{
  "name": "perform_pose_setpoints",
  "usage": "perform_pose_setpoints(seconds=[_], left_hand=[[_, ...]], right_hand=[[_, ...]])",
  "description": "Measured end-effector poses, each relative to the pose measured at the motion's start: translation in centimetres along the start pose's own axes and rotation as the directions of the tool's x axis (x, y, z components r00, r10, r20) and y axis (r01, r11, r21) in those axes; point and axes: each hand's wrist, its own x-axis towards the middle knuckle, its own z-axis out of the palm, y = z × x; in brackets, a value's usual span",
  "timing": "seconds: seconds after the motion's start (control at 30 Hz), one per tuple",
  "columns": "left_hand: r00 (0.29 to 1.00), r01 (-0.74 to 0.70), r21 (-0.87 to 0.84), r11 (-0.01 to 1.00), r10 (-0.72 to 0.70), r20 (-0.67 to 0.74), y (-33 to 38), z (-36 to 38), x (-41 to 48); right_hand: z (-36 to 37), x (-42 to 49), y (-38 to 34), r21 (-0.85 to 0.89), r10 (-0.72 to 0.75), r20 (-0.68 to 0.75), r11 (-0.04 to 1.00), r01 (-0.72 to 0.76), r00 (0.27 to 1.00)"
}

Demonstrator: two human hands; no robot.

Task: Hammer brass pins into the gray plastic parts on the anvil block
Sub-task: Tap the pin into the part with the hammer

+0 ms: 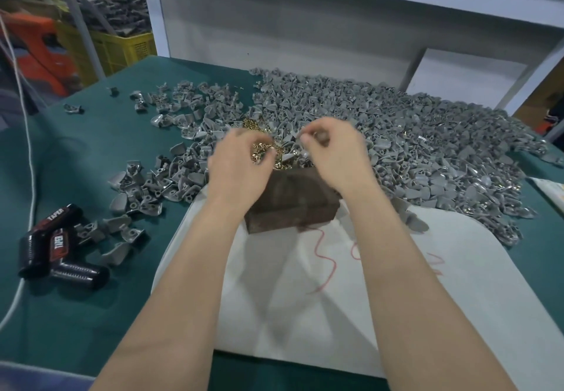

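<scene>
A dark brown anvil block [293, 204] stands on a white sheet [320, 299] in the middle of the green table. Just beyond it lies a small heap of brass pins [268, 149]. My left hand [241, 165] reaches over that heap with curled fingers, pinching at pins. My right hand [332, 152] hovers beside it over the block's far edge, fingertips pinched on a small gray plastic part [319, 138]; motion blur hides the detail. A large pile of gray plastic parts [412, 140] spreads to the right and behind.
More loose gray parts [143, 183] lie scattered to the left. Black cylinders labelled TAPER [58, 241] lie at the table's left, beside a white cord [30, 152]. A white shelf unit [305, 24] rises behind the table. A yellow crate [122, 46] stands far left.
</scene>
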Motion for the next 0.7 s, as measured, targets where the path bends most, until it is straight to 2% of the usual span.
perform_pose_setpoints(seconds=[0.07, 0.13, 0.2, 0.27, 0.37, 0.43, 0.57, 0.7], left_hand=[[0.984, 0.163, 0.183, 0.97, -0.147, -0.097, -1.1, -0.7, 0.3], [0.954, 0.3, 0.31, 0.902, -0.29, -0.08, -1.9, -1.2, 0.4], [0.928, 0.353, 0.38, 0.855, -0.371, -0.027, -2.5, -1.4, 0.4], [0.913, 0.37, 0.407, 0.835, -0.408, 0.007, -2.9, -1.4, 0.5], [0.908, 0.388, 0.373, 0.843, -0.418, 0.0, -3.4, -1.3, 0.6], [0.918, 0.388, 0.335, 0.859, -0.392, -0.056, -3.6, -1.3, 0.6], [0.919, 0.352, 0.153, 0.923, -0.309, -0.246, -3.3, -1.9, 0.9], [0.935, 0.248, -0.019, 0.969, -0.244, -0.258, -2.3, -1.8, 1.0]], right_hand=[[-0.3, 1.9, 0.1, 0.013, 0.11, -0.094, 0.994, -0.11, 0.989], [-0.4, 3.0, 0.7, -0.19, 0.213, -0.06, 0.957, -0.221, 0.975], [0.1, 3.0, 0.9, -0.32, 0.207, -0.013, 0.926, -0.201, 0.978], [0.8, 2.6, 0.7, -0.288, 0.138, 0.053, 0.95, -0.117, 0.989], [2.2, 2.1, -0.2, -0.266, 0.103, 0.196, 0.963, -0.048, 0.975], [3.4, 2.4, -0.7, -0.31, 0.097, 0.254, 0.951, -0.014, 0.962], [5.4, 3.8, -1.1, -0.436, 0.127, 0.272, 0.9, 0.004, 0.954], [6.7, 4.9, -1.4, -0.529, 0.205, 0.316, 0.849, -0.007, 0.926]])
